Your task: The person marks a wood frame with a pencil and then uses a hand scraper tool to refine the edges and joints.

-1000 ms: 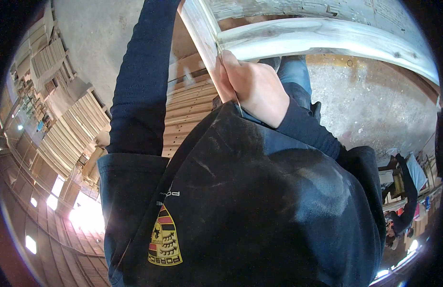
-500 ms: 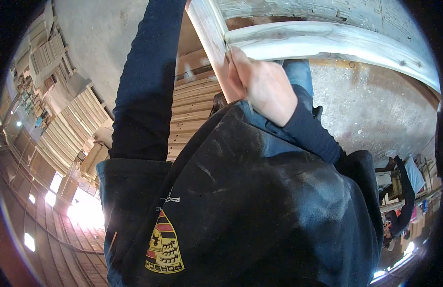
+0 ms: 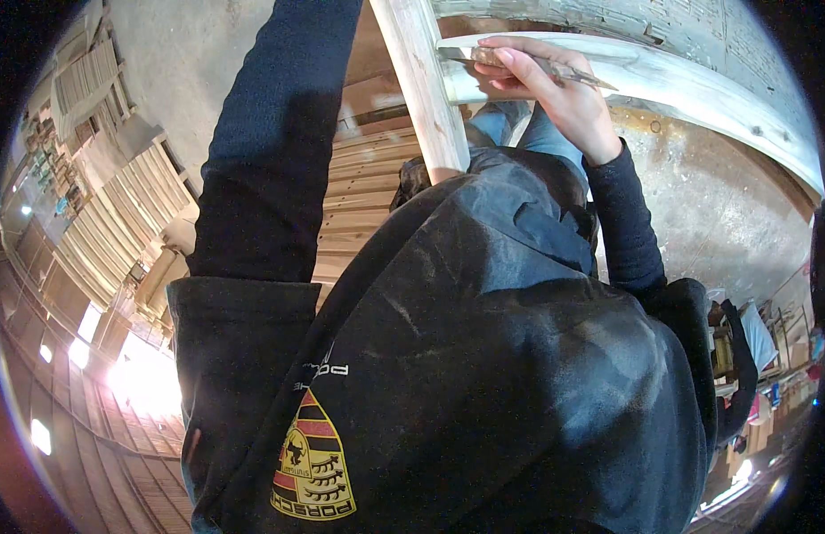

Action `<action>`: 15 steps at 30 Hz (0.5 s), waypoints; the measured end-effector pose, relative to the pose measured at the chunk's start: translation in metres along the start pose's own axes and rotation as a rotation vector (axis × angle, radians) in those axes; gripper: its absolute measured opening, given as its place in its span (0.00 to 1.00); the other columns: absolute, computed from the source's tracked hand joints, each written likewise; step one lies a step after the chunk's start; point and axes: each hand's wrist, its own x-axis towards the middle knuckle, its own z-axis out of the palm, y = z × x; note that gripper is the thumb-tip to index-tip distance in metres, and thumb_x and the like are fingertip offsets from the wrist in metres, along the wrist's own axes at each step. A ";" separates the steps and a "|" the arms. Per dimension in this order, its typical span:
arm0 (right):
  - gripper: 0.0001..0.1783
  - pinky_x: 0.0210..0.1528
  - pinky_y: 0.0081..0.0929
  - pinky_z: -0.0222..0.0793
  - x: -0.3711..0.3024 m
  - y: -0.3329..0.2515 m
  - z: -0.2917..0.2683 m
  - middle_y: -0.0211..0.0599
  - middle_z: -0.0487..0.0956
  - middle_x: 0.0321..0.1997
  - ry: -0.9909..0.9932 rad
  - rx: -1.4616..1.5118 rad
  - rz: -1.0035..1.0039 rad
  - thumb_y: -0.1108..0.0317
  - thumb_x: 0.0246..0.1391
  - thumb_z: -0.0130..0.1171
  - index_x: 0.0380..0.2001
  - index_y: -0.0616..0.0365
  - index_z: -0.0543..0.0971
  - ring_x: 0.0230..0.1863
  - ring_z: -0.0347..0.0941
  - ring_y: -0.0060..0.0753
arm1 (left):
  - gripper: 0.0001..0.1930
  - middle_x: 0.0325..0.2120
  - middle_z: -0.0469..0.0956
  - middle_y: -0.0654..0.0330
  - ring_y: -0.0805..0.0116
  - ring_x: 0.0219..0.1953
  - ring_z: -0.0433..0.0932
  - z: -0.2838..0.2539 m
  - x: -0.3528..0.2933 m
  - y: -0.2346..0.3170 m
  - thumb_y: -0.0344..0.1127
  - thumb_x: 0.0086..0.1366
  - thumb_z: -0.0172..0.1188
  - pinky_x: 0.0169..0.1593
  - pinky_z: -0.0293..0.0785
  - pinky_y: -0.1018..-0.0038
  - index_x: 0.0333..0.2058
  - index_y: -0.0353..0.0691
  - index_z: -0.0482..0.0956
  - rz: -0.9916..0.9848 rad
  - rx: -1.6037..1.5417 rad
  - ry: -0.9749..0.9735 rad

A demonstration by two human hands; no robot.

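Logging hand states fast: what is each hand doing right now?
Left hand: out of view past the top edge.
Right hand: closed on a thin flat tool.

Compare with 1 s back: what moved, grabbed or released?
The right hand let go of the upright wooden slat and shifted right onto the whitish curved beam, fingers now pinching a thin pointed tool laid along it. The left arm stayed raised, its hand out of frame. Slat, beam and stacked boards are unchanged.
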 end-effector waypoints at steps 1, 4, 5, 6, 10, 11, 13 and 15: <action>0.16 0.45 0.22 0.77 -0.001 -0.001 -0.001 0.42 0.82 0.41 0.003 -0.001 0.002 0.64 0.64 0.51 0.48 0.65 0.78 0.43 0.79 0.29 | 0.37 0.51 0.69 0.32 0.41 0.57 0.68 0.001 -0.001 0.000 0.57 0.63 0.51 0.60 0.62 0.61 0.54 0.23 0.66 0.004 -0.014 0.007; 0.19 0.47 0.26 0.77 -0.002 -0.004 -0.001 0.44 0.81 0.43 -0.066 -0.024 0.028 0.61 0.64 0.51 0.51 0.63 0.76 0.43 0.79 0.33 | 0.37 0.51 0.69 0.32 0.41 0.57 0.67 0.002 0.000 -0.002 0.57 0.62 0.51 0.60 0.62 0.61 0.54 0.23 0.66 -0.007 -0.020 0.027; 0.17 0.46 0.24 0.77 -0.002 -0.006 0.001 0.43 0.81 0.42 -0.058 -0.019 0.018 0.63 0.64 0.51 0.48 0.65 0.77 0.43 0.79 0.31 | 0.37 0.51 0.69 0.32 0.41 0.57 0.67 0.001 0.003 -0.004 0.57 0.62 0.51 0.60 0.62 0.61 0.54 0.23 0.66 -0.008 -0.017 0.030; 0.16 0.45 0.22 0.77 -0.002 -0.006 0.002 0.42 0.81 0.40 -0.051 -0.014 0.007 0.65 0.64 0.51 0.46 0.67 0.78 0.42 0.79 0.29 | 0.37 0.51 0.69 0.32 0.41 0.57 0.67 0.001 0.005 -0.006 0.57 0.62 0.51 0.60 0.62 0.61 0.54 0.23 0.66 -0.010 0.010 0.033; 0.18 0.47 0.24 0.76 -0.001 -0.004 0.004 0.44 0.81 0.43 -0.011 -0.058 -0.019 0.62 0.65 0.49 0.50 0.65 0.76 0.44 0.79 0.32 | 0.38 0.51 0.69 0.31 0.41 0.57 0.68 0.005 0.003 -0.001 0.57 0.62 0.51 0.60 0.62 0.61 0.53 0.22 0.66 -0.001 0.020 0.010; 0.18 0.47 0.23 0.76 -0.001 -0.002 0.006 0.44 0.81 0.43 0.013 -0.070 -0.043 0.62 0.65 0.49 0.50 0.65 0.76 0.44 0.79 0.31 | 0.38 0.51 0.69 0.31 0.41 0.57 0.68 0.006 0.002 -0.001 0.57 0.62 0.51 0.60 0.62 0.61 0.53 0.22 0.66 -0.001 0.023 0.007; 0.18 0.47 0.23 0.75 -0.003 0.000 0.009 0.44 0.81 0.44 0.033 -0.080 -0.071 0.63 0.66 0.48 0.50 0.65 0.76 0.45 0.79 0.31 | 0.38 0.50 0.69 0.30 0.41 0.57 0.68 0.005 0.004 -0.002 0.57 0.62 0.51 0.60 0.62 0.61 0.52 0.21 0.67 -0.004 0.001 -0.021; 0.16 0.44 0.22 0.77 -0.008 -0.001 0.015 0.44 0.82 0.39 0.069 0.022 0.009 0.67 0.64 0.50 0.46 0.69 0.77 0.41 0.79 0.29 | 0.38 0.50 0.69 0.30 0.40 0.57 0.68 0.006 0.009 -0.010 0.57 0.62 0.51 0.60 0.62 0.61 0.52 0.20 0.67 0.020 0.012 0.021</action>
